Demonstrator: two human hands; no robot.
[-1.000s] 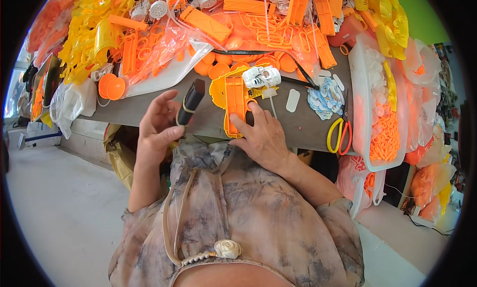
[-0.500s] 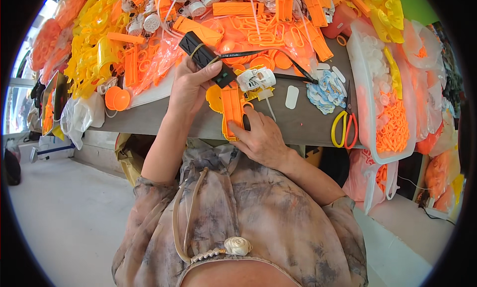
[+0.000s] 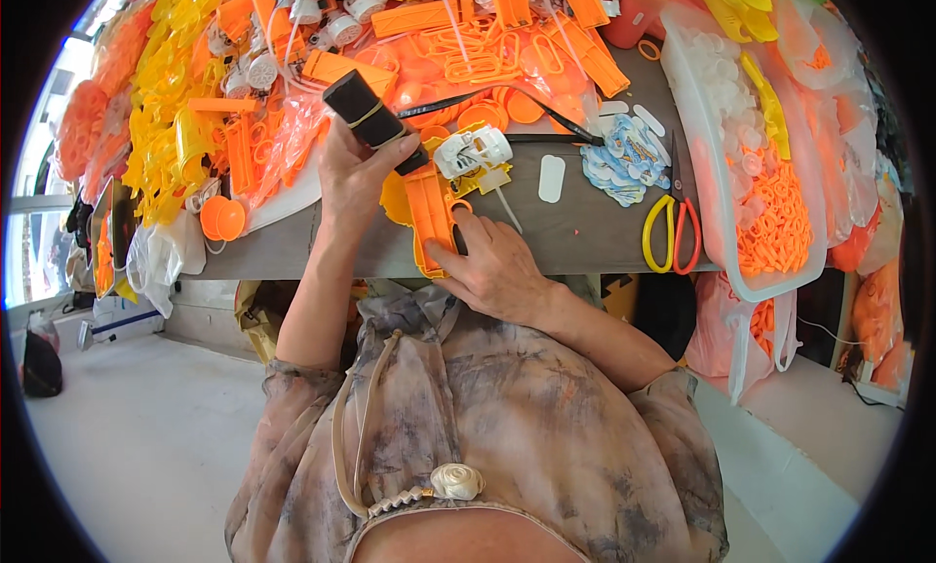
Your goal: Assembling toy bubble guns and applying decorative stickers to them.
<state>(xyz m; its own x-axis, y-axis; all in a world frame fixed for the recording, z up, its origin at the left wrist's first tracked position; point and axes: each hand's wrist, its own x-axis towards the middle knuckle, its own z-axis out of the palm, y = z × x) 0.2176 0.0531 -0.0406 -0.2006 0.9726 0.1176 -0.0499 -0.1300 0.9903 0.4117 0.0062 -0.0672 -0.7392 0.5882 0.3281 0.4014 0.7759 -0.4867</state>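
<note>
My left hand (image 3: pixel 349 178) is closed around a black rectangular block (image 3: pixel 363 110) with a thin band round its middle. Its lower end meets the top of an orange rectangular plastic part (image 3: pixel 427 212). That part lies in a yellow plastic shell (image 3: pixel 395 200) near the table's front edge. Beside it sits a white mechanism housing (image 3: pixel 472 152), joined to the same piece. My right hand (image 3: pixel 499 269) grips the shell's lower right side, thumb and fingers bent over it. A small dark thing shows by its fingers, too hidden to name.
Black straps or cables (image 3: pixel 531 100) run rightward to blue-white stickers (image 3: pixel 624 163). Scissors (image 3: pixel 673 232) with yellow and red handles lie beside a clear bin (image 3: pixel 726 261) of small orange parts. Orange parts (image 3: pixel 419 17) and yellow parts (image 3: pixel 161 124) are heaped along the back and left.
My left hand has turned the black block, so a smoother face shows instead of the ribbed one. My right hand keeps its grip. The whole view has shifted slightly.
</note>
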